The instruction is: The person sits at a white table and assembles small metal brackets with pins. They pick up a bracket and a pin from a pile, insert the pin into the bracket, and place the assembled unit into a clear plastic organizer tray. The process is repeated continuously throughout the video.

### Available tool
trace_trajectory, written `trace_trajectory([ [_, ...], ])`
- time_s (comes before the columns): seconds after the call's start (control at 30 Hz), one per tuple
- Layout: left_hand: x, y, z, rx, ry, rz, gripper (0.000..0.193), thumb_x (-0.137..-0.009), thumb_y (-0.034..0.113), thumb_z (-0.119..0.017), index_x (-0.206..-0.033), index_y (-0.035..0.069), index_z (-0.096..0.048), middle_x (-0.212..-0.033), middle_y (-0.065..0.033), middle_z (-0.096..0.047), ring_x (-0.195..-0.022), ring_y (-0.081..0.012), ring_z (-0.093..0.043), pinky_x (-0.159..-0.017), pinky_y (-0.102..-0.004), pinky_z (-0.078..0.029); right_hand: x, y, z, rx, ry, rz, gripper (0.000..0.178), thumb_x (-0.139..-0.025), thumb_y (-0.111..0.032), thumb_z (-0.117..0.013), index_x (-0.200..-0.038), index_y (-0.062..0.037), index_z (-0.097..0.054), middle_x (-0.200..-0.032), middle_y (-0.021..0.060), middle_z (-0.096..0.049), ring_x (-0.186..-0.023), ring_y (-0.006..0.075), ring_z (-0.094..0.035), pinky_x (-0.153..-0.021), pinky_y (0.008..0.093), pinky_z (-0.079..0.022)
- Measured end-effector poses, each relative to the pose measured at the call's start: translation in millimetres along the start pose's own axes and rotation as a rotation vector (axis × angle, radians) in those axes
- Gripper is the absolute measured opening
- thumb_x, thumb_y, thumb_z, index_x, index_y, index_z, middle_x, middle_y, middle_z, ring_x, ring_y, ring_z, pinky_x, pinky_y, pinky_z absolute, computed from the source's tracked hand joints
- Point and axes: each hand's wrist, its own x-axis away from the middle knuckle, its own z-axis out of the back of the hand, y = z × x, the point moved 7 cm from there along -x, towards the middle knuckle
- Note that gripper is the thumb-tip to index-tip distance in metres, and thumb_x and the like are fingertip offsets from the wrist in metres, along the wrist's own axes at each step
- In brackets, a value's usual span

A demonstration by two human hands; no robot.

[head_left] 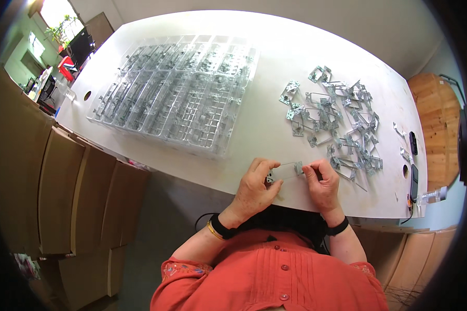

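Near the table's front edge my left hand point(254, 187) is closed round one end of a small metal bracket with thin wire arms point(298, 168). My right hand point(324, 185) pinches the bracket's other end between thumb and fingertips. The wire arms span the gap between the two hands. Fingers cover part of both ends. Just beyond my right hand lies a loose pile of similar metal brackets point(323, 111), tangled together. To the left, a clear plastic tray point(216, 150) with long compartments holds many more such metal parts in rows.
The white table point(267, 124) bends round to the right. Along its right side lie a black phone point(414, 181), a small black object point(413, 143) and a clear bottle point(434, 196). A wooden round stool top point(433, 129) stands beyond. Cardboard boxes point(62, 186) line the left.
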Motion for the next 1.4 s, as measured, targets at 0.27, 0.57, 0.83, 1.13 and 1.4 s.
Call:
trace_trajectory([
  [0.27, 2.6, -2.6, -1.0, -0.019, -0.009, -0.005, 0.041, -0.088, 0.0, -0.084, -0.127, 0.002, -0.072, -0.117, -0.0089, -0.067, -0.08, -0.0142, -0.066, -0.068, -0.0288, -0.056, 3.0, 1.1, 4.3, -0.026, 0.022, -0.001, 0.018, -0.105, -0.015, -0.08, -0.1, -0.0023, -0.069, -0.085, 0.008, -0.066, -0.072, 0.0172, -0.06, -0.068, 0.0313, -0.05],
  [0.57, 3.4, -4.6, -2.6, 0.009, 0.014, 0.022, 0.038, -0.092, 0.006, -0.087, -0.127, 0.002, -0.072, -0.108, -0.0066, -0.068, -0.079, -0.0109, -0.066, -0.068, -0.0264, -0.055, 4.3, 5.0, 11.3, -0.034, 0.11, -0.024, 0.018, -0.107, -0.016, -0.078, -0.102, -0.002, -0.068, -0.087, 0.0066, -0.066, -0.073, 0.0142, -0.059, -0.068, 0.0306, -0.05],
  [0.83, 4.6, -2.6, -3.5, 0.05, -0.001, 0.112, 0.041, -0.093, 0.003, -0.088, -0.13, 0.002, -0.071, -0.107, -0.0004, -0.066, -0.083, -0.0057, -0.061, -0.071, -0.0229, -0.053, 2.2, 4.4, 11.2, -0.062, 0.15, 0.016, 0.014, -0.108, -0.015, -0.077, -0.105, -0.0024, -0.071, -0.089, 0.0075, -0.07, -0.074, 0.0179, -0.062, -0.069, 0.0315, -0.051],
  [1.13, -1.9, 12.1, -17.9, -0.026, -0.116, 0.038, 0.046, -0.092, -0.004, -0.082, -0.136, 0.005, -0.071, -0.109, -0.0005, -0.066, -0.085, -0.0063, -0.058, -0.072, -0.0246, -0.05, 12.5, -12.3, 11.6, -0.107, 0.12, 0.074, 0.008, -0.109, -0.009, -0.073, -0.113, -0.0034, -0.075, -0.1, 0.0102, -0.073, -0.085, 0.0209, -0.069, -0.08, 0.032, -0.056],
  [1.4, -12.1, -5.4, -20.9, 0.011, -0.108, 0.254, 0.047, -0.098, -0.003, -0.076, -0.143, -0.001, -0.062, -0.111, -0.0082, -0.073, -0.088, -0.0086, -0.066, -0.076, -0.0263, -0.056, 16.9, -4.2, 2.0, -0.204, -0.031, -0.161, 0.008, -0.103, -0.01, -0.077, -0.107, -0.0028, -0.075, -0.092, 0.0121, -0.072, -0.083, 0.0258, -0.07, -0.075, 0.0379, -0.056],
])
